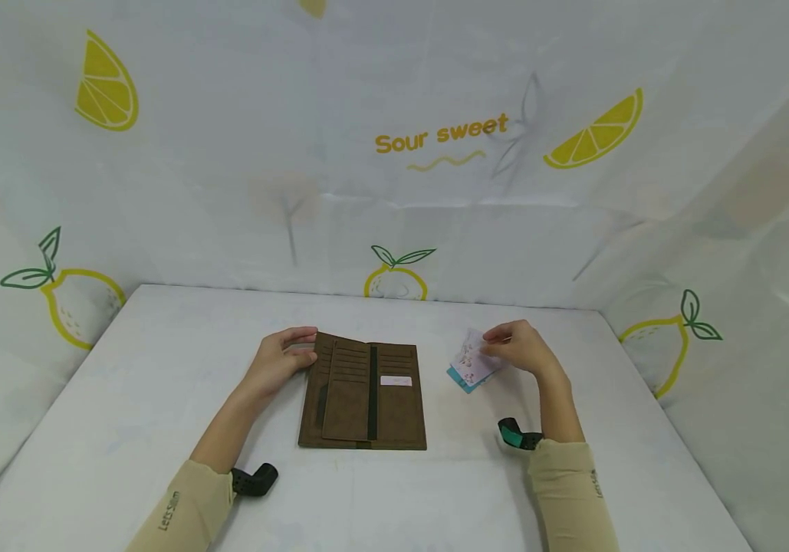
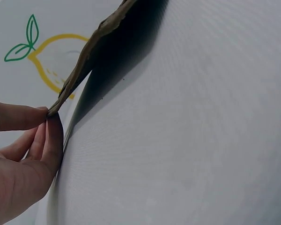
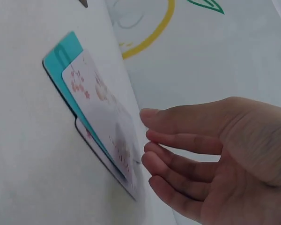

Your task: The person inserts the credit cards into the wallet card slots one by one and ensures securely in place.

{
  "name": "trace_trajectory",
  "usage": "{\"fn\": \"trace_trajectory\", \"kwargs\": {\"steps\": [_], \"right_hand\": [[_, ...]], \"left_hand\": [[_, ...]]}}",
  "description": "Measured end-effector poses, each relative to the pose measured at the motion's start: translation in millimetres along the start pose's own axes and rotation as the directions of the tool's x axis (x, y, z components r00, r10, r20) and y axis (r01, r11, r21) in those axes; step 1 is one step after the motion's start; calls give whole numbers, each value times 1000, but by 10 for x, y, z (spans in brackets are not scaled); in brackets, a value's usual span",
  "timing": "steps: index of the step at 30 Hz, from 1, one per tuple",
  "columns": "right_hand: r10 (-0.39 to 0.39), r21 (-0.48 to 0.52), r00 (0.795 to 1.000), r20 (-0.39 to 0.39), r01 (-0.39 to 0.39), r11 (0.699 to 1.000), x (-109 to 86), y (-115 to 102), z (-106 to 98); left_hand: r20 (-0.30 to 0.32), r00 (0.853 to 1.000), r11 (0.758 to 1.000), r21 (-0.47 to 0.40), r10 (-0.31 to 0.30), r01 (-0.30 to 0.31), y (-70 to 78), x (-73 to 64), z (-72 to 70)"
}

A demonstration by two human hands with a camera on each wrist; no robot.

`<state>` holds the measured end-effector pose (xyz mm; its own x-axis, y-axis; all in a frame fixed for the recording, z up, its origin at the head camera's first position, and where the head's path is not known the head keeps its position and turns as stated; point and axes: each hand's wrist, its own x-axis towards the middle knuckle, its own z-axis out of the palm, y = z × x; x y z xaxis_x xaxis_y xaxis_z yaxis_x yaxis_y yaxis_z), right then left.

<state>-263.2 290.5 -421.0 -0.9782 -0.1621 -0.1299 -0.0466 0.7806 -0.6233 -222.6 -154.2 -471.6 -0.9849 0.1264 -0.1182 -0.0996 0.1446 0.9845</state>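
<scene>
A brown long wallet (image 1: 397, 418) lies spread on the table with its card slots facing up; a pale card (image 1: 396, 381) pokes from a slot on its right side. My left hand (image 1: 275, 366) pinches the wallet's upper left edge between thumb and fingers, and in the left wrist view that cover (image 2: 79, 65) is raised off the tabletop. To the right, a pink-white floral card (image 3: 103, 103) overlaps a blue card (image 3: 65, 51), with another pale card under them. Beside this stack my right hand (image 1: 524, 349) has loosely bent fingers, fingertips close to the floral card's edge, nothing gripped.
The white table (image 1: 366, 498) meets a pale curtain (image 1: 228, 192) printed with lemons at its back and sides. A black wrist device (image 1: 256, 481) sits by the left sleeve, and a black and green one (image 1: 520, 435) by the right.
</scene>
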Motion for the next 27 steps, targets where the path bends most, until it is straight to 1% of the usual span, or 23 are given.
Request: {"fn": "trace_trajectory", "kwargs": {"steps": [5,8,12,14,20,27], "right_hand": [[69,-25,998,9,-68,997,4,54,25],[78,-46,997,4,-78,996,19,66,56],[73,-63,997,-15,-74,995,25,67,80],[70,-65,997,-13,-71,995,23,63,83],[66,-59,997,36,-64,996,23,66,77],[27,-35,996,85,-24,999,25,88,55]], "left_hand": [[2,1000,1000,-6,0,0,3,-9,1],[5,1000,1000,-6,3,-3,3,-8,-1],[5,1000,1000,-9,0,0,2,-5,0],[4,1000,1000,-13,-2,2,7,-2,0],[2,1000,1000,-18,-2,2,22,-6,8],[-1,1000,1000,-7,-5,5,30,-17,5]]}}
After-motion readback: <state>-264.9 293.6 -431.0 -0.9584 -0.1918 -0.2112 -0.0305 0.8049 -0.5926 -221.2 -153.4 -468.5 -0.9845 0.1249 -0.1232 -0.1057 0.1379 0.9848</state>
